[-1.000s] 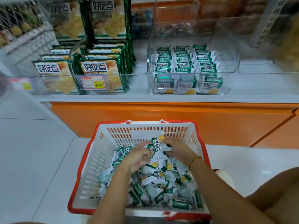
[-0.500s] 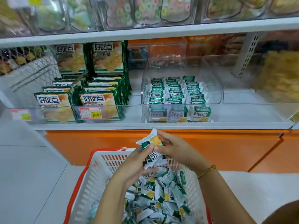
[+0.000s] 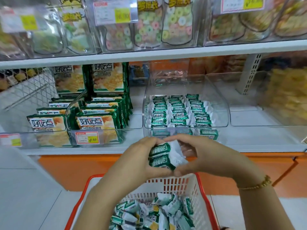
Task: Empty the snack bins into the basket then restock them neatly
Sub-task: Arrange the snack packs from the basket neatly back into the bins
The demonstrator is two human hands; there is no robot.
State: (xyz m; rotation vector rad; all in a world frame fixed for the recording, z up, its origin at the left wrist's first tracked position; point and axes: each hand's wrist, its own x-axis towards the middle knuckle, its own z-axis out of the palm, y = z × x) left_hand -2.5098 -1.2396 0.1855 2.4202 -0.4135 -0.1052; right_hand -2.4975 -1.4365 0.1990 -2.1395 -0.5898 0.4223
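My left hand [image 3: 137,160] and my right hand [image 3: 204,155] hold a small stack of green-and-white snack packets [image 3: 163,155] between them, lifted above the basket and just in front of the shelf edge. The white basket with a red rim [image 3: 201,195] stands on the floor below, with several loose packets [image 3: 149,214] of the same kind in it. Straight behind my hands on the lower shelf sits a clear plastic bin [image 3: 221,103] with neat rows of packets [image 3: 179,112] inside.
Large green cracker packs [image 3: 94,123] fill the clear bin to the left, with a price tag [image 3: 86,137] on its front. An empty-looking clear bin [image 3: 265,117] stands to the right. The upper shelf [image 3: 149,54] overhangs, holding clear bins of ring-shaped sweets [image 3: 149,29]. An orange base panel [image 3: 69,170] runs below the shelf.
Both hands have risen from the basket up to the shelf front with the packets, and now press them together into a stack. The view has tilted upward.
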